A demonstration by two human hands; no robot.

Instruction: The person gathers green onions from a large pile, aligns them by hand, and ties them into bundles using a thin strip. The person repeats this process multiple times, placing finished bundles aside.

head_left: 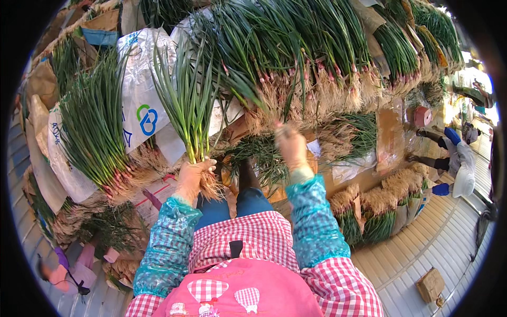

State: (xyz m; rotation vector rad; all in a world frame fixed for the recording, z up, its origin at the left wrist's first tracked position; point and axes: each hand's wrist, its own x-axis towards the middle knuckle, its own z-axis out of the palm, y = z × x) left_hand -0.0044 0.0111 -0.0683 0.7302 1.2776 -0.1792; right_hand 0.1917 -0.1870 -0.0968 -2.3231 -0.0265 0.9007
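My left hand (194, 174) is closed around the lower stems of a bunch of green garlic plants (192, 119), leaves pointing up and roots hanging below the fist. Blurred by motion, my right hand (291, 146) is beside the roots of a large pile of the plants (277, 39); a reddish stem end shows at its fingertips, and a green plant seems to extend from it. Left of my left hand, another bundle of green plants (97, 130) with pinkish bulbs and pale roots lies on white woven sacks (146, 87).
Loose greens (259, 152) lie around my feet. At the right are more root-up bundles (382, 198), a cardboard sheet (390, 132), a pink stool (422, 116) and a co-worker (461, 158). Another person (69, 273) is at the lower left. A brown block (430, 284) sits lower right.
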